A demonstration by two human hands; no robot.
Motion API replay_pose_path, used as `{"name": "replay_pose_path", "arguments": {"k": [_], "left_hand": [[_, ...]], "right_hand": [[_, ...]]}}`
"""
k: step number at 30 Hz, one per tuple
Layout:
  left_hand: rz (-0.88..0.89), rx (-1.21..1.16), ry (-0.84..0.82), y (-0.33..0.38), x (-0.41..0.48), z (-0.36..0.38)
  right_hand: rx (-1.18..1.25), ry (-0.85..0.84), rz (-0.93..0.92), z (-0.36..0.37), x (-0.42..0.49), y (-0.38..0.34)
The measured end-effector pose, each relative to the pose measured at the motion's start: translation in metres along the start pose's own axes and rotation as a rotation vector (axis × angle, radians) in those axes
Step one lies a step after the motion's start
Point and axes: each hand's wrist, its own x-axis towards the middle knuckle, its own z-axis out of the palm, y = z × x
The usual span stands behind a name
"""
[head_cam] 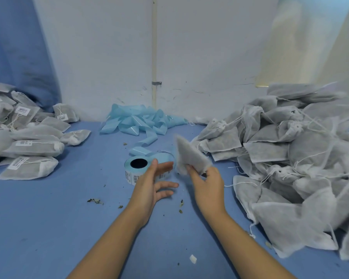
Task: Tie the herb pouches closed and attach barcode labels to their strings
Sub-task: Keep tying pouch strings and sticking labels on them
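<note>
A single herb pouch (186, 156) is held up by the right hand (207, 185), pinched at its lower end between thumb and curled fingers, above the blue table (48, 218) and just right of the label roll (143, 168); the pouch is blurred, so its string cannot be made out. The left hand (152, 187) is held apart from the pouch, fingers spread and nearly straight, with nothing in it, in front of the roll. The pouch appears to be a thin non-woven bag of loose dried herb, so it is judged light, soft and floppy, likely to sag and shift its filling when tipped; a grip at the gathered neck, close to the drawstring, is judged best, since the mouth is where crumbs would spill, as the herb flakes (95, 200) scattered on the table suggest. The fabric looks matt rather than slippery, though a hard pull could tear it or snap the thin string. The untied pouches (290, 158) are heaped along the right side, their strings trailing towards the working area, and could be snagged. The labelled pouches (28, 143) are stacked at the left. Spent backing tape (141, 119) lies bunched against the wall behind the roll. Bare table between the two heaps, towards the person, gives room for moving.
</note>
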Motion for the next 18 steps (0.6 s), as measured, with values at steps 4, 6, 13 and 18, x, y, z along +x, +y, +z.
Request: {"name": "replay_pose_path", "arguments": {"k": [4,6,13,18], "left_hand": [[0.012,0.075,-0.013,-0.004,-0.001,0.000],[0.016,0.126,-0.042,-0.007,-0.001,0.001],[0.054,0.308,0.060,-0.012,0.000,0.007],[0.070,0.442,0.038,-0.013,-0.001,0.007]], "right_hand": [[0.482,0.013,0.270,0.012,-0.008,-0.011],[0.517,-0.020,0.310,0.013,-0.009,-0.012],[0.603,-0.009,0.531,0.008,0.003,-0.007],[0.766,-0.171,0.543,0.001,0.006,-0.007]]}}
